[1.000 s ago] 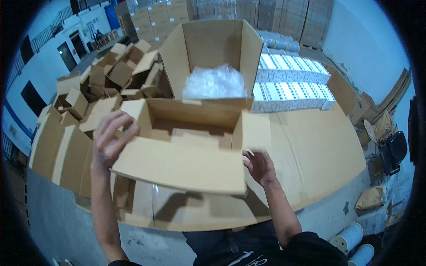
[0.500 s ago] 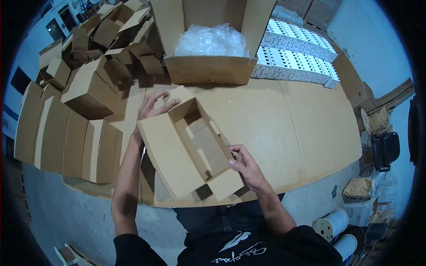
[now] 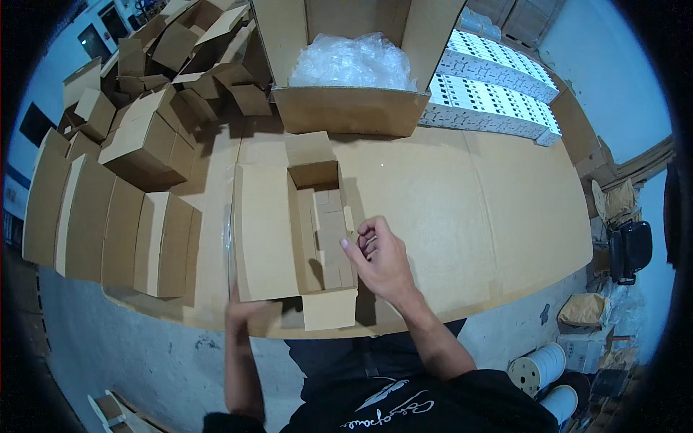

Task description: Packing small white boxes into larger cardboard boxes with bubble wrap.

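Note:
An open cardboard box (image 3: 263, 231) sits on the cardboard-covered table in front of me, its flaps folded outward and its inside visible, with no goods seen in it. My right hand (image 3: 380, 261) is beside the box's right wall, its fingers loosely curled with nothing in them and the thumb at the rim. At the box's near left corner is my left hand (image 3: 247, 309), smeared by motion, its fingers partly hidden by the large left flap.
Several folded-open cardboard boxes (image 3: 148, 137) are piled at the left. A big carton (image 3: 350, 112) at the back holds clear bubble wrap (image 3: 354, 61). Rows of small white patterned boxes (image 3: 484, 115) stand at the back right. Wire spools (image 3: 538, 368) are on the floor at right.
The box has turned upright to the view and rests on the table. My left hand has moved from its far side to its near left corner. My right hand has let go of its side.

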Tool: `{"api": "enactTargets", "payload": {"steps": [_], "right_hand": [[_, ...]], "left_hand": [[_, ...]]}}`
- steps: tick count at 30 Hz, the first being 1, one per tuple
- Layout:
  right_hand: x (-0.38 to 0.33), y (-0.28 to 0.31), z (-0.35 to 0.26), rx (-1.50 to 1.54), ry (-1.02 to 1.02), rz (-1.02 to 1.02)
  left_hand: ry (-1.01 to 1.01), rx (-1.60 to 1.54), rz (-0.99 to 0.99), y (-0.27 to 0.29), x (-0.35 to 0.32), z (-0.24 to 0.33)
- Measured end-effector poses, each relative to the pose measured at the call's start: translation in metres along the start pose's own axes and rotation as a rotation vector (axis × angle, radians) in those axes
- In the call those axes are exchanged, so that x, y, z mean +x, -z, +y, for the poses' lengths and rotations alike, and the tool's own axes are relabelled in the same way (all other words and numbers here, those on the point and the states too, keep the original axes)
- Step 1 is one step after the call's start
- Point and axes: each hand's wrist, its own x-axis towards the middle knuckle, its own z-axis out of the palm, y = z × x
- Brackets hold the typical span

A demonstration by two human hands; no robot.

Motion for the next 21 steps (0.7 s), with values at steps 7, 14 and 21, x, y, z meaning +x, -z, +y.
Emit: {"api": "enactTargets", "payload": {"steps": [7,14,21], "right_hand": [[0.034,-0.019,-0.001,-0.114,0.156,0.032],[0.074,-0.031,0.015,0.067,0.134,-0.012],[0.123,-0.036,-0.016,0.176,-0.053,-0.157]], "left_hand": [[-0.214,-0.125,0.560,-0.098,-0.004,0.068],[-0.263,0.076,0.905,-0.074,0.042,0.075],[-0.212,-0.627,0.778,-0.043,0.088,0.062]]}}
